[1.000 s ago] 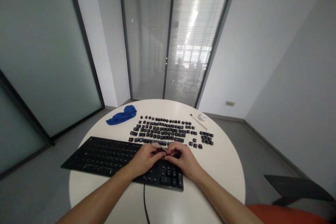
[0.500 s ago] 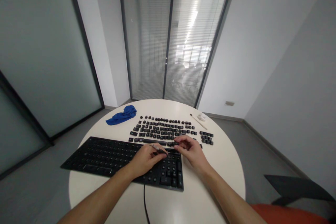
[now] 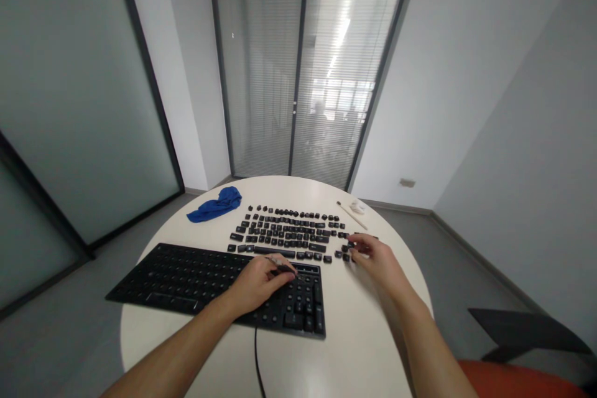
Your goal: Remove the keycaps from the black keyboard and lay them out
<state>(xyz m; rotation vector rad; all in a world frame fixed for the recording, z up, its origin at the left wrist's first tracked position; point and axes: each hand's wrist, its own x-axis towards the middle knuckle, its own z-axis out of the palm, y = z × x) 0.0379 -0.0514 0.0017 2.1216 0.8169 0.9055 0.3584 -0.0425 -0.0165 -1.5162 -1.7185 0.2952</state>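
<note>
A black keyboard [image 3: 196,273] with most of its keycaps off lies across the near left of the table. Over its right part rests my left hand [image 3: 263,280], closed on a slim dark tool [image 3: 282,268] with a metallic end; its exact kind is hard to make out. My right hand [image 3: 380,261] is at the right end of the loose keycaps, thumb and fingertips closed round a small black keycap [image 3: 351,245]. Rows of loose black keycaps [image 3: 284,230] are laid out beyond the keyboard, with a long spacebar [image 3: 274,252] in the nearest row. Some number pad keys remain on the keyboard.
A blue cloth [image 3: 217,204] lies at the far left of the round white table [image 3: 345,348]. At the far right are a thin brush [image 3: 352,216] and a small white item [image 3: 358,206]. A black cable [image 3: 257,360] runs towards me. An orange chair [image 3: 508,379] stands at right.
My right hand has moved right, from beside the spacebar's row to the keycaps at the right end. My left hand stays in place with the tool.
</note>
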